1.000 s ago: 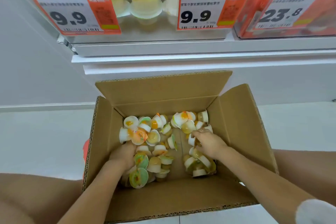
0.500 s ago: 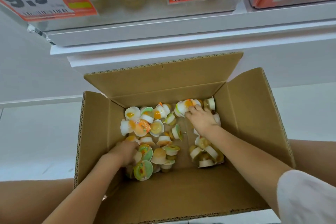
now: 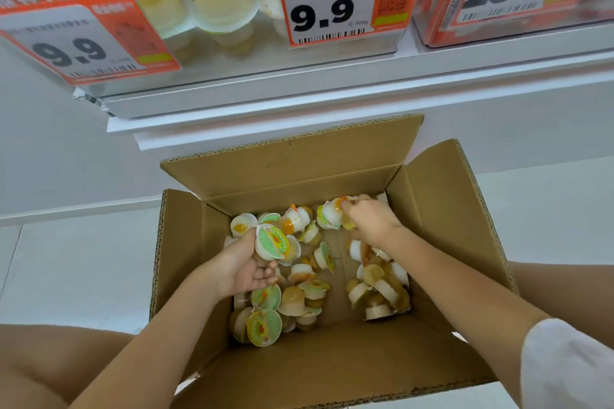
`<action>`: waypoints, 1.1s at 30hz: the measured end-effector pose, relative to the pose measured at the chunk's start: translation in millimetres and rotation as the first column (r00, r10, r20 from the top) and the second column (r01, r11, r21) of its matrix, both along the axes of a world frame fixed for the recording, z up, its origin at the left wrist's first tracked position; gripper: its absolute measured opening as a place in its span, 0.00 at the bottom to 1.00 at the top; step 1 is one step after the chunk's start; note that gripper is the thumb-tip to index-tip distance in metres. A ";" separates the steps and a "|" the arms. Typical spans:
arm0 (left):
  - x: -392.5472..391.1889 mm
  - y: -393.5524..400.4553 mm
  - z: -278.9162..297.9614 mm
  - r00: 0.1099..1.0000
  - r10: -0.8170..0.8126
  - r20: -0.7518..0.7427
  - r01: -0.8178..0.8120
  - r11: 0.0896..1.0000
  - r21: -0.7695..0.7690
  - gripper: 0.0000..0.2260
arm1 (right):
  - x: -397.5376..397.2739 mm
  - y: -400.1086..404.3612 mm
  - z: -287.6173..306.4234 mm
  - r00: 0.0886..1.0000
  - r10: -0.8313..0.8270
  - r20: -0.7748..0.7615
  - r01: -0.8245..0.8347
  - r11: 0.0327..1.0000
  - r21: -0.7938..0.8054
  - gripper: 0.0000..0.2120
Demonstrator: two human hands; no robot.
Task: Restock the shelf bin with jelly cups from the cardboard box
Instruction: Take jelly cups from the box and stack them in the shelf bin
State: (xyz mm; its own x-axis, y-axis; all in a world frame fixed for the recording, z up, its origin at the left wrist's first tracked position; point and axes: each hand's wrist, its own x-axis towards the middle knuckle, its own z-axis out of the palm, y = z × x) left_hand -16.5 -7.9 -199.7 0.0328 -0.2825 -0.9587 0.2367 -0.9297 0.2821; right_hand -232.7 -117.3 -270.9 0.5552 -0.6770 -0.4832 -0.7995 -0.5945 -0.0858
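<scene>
Both your hands were inside the cardboard box (image 3: 442,196) at frame centre. Since half a second before, your left hand (image 3: 247,264) had turned palm-up and lifted, fingers curled around a green-lidded jelly cup (image 3: 270,241). Your right hand (image 3: 370,221) stayed at the box's upper right, fingers pinching cups there. Loose jelly cups (image 3: 299,299) lay on the box floor. The shelf bin (image 3: 212,56) sat upper left of frame.

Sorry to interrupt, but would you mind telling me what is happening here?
A person is gathering small plastic jelly cups from an open brown cardboard box on the floor. The left hand grips a cup with a green foil lid; the right hand pinches cups at the far side. The clear shelf bin above already holds some cups.
</scene>
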 end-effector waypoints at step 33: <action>-9.2 -28.9 237.0 0.837 0.143 -0.528 -0.437 0.755 -0.489 0.25 | 36.5 21.4 316.0 0.345 -0.386 0.856 0.007 0.913 0.408 0.17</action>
